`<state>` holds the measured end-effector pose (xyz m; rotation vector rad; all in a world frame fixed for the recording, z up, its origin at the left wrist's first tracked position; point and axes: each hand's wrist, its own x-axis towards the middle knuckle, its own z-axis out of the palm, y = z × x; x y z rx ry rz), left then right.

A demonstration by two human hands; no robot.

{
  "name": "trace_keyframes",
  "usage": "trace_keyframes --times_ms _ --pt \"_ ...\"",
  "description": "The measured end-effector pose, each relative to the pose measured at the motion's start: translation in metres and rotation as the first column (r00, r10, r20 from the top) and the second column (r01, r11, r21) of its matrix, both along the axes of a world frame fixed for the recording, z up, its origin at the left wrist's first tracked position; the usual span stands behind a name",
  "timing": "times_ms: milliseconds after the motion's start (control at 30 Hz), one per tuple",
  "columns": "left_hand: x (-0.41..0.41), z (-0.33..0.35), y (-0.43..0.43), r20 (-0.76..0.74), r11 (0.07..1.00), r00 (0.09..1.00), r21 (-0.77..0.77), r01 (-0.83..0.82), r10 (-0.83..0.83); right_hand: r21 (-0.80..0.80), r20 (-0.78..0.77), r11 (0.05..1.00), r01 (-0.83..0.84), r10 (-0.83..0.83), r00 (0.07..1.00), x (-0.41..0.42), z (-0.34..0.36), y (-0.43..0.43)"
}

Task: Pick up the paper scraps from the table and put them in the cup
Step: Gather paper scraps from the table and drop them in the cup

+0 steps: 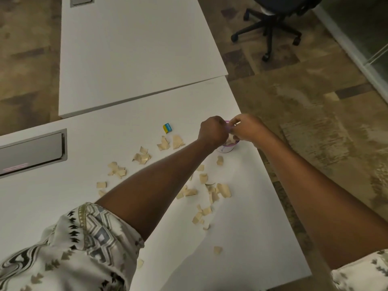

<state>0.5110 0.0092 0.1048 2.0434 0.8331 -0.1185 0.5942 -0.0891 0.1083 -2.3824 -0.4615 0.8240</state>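
A small white cup with a purple rim (pixel 226 148) stands near the right edge of the white table (pixel 63 198). Pale scraps show inside it. Both hands meet right over its mouth and hide most of it. My left hand (pixel 212 131) is curled into a fist; what it holds is hidden. My right hand (pixel 247 128) pinches a pale paper scrap at the rim. Several beige paper scraps (pixel 218 191) lie scattered across the table, from the middle left to the near right of the cup.
A small blue and yellow block (pixel 167 128) lies left of the cup. A grey hatch (pixel 31 152) is set into the table at the left. A second white table (pixel 136 49) adjoins behind. A black office chair (pixel 270 28) stands on the carpet at the far right.
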Motion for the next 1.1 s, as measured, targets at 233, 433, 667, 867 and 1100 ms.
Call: trace_keyframes --times_ms 233,433,667,867,1100 --pt "-0.036 -0.005 -0.004 0.123 0.997 0.992 0.071 -0.036 0.027 0.118 0.091 0.989 0.086 -0.097 0.991 -0.026 0.003 -0.025" --pt "-0.115 -0.024 -0.019 0.097 0.984 0.993 0.172 0.048 -0.065 0.086 0.098 0.996 -0.038 0.03 0.995 -0.093 -0.015 -0.069" --pt "-0.217 -0.066 -0.045 -0.028 0.946 0.983 0.27 0.182 -0.181 -0.062 0.023 0.962 -0.267 0.269 0.963 -0.192 -0.047 -0.11" --pt "-0.299 -0.099 -0.066 -0.157 0.849 0.947 0.418 0.322 -0.282 -0.162 -0.002 0.861 -0.481 0.488 0.873 -0.264 -0.073 -0.135" --pt "-0.362 -0.118 -0.075 -0.246 0.811 0.918 0.435 0.391 -0.311 -0.286 0.015 0.729 -0.622 0.653 0.757 -0.284 -0.086 -0.132"
